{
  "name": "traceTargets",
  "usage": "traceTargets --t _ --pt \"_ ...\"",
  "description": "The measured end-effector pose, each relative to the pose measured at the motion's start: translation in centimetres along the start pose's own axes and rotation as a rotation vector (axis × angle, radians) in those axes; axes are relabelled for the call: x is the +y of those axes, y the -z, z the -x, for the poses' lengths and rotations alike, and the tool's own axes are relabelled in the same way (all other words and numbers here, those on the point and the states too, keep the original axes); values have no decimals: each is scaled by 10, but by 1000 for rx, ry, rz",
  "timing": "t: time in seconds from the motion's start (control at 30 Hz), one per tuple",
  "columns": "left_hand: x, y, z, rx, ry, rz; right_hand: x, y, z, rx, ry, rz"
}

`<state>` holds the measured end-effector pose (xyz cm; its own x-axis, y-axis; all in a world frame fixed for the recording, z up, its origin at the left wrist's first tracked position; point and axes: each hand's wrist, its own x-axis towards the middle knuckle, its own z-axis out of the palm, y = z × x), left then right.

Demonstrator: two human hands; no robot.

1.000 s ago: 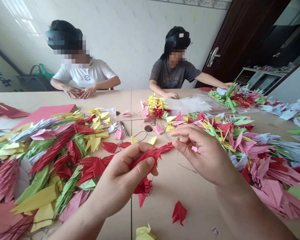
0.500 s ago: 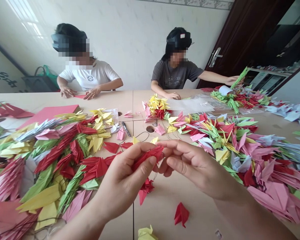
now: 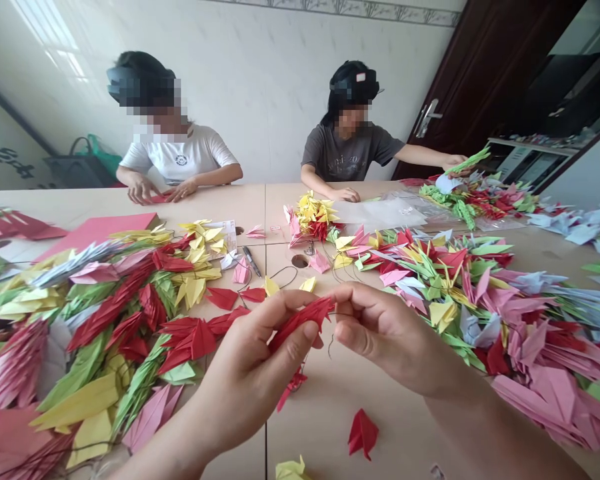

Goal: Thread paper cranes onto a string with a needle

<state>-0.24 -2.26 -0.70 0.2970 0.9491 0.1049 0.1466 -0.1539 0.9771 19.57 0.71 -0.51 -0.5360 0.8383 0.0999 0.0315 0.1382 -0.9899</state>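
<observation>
Between the thumb and fingers of my left hand (image 3: 267, 360) sits a stack of red folded-paper cranes (image 3: 303, 322), its pointed end turned right. My right hand (image 3: 380, 330) is closed in a pinch beside that end, on what looks like a thin dark thread (image 3: 331, 347); a loose bit of it dangles below the fingertips. Under my hands hang more red folded papers (image 3: 293, 387), partly hidden by my left hand. One loose red folded piece (image 3: 363, 432) lies on the table below my right hand, and a yellow one (image 3: 291, 469) is at the bottom edge.
Heaps of colourful folded paper lie left (image 3: 105, 320) and right (image 3: 525, 333) on the table (image 3: 395, 427). Beyond them are a pen (image 3: 252, 261), a cable hole (image 3: 300, 261) and red sheets (image 3: 100, 233). Two people sit opposite, one handling red paper, the other holding a green bundle (image 3: 473, 161).
The red stack has shifted slightly right in my left hand's grip. My right fingers have closed together near its tip, and the thread end now hangs free below. Opposite, the green bundle has tipped lower.
</observation>
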Motion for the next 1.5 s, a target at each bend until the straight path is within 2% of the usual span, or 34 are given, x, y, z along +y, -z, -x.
traceTargets --t 0.13,0.33,0.5,0.7,0.87,1.13,1.3,1.4,1.5 --pt "-6 -5 1 -15 -66 -43 4 -5 -1 24 -31 25" --pt "-5 -8 -1 -58 -84 -118 3 -6 -2 100 22 97" --pt "-4 -3 1 -160 26 144 -1 -3 -1 136 70 132" --pt "-5 5 -4 -264 86 491 -4 1 -2 98 155 -39" --pt "-6 6 -11 -345 137 697 -2 1 1 70 120 -55" --pt "-6 6 -11 -270 228 771 -6 3 3 66 156 98" --pt "-5 6 -11 -224 285 764 -5 2 4 72 42 134" --pt "-5 4 -11 -228 284 743 -4 0 2 38 31 195" --pt "-6 2 -11 -242 253 721 -4 -2 1 53 84 229"
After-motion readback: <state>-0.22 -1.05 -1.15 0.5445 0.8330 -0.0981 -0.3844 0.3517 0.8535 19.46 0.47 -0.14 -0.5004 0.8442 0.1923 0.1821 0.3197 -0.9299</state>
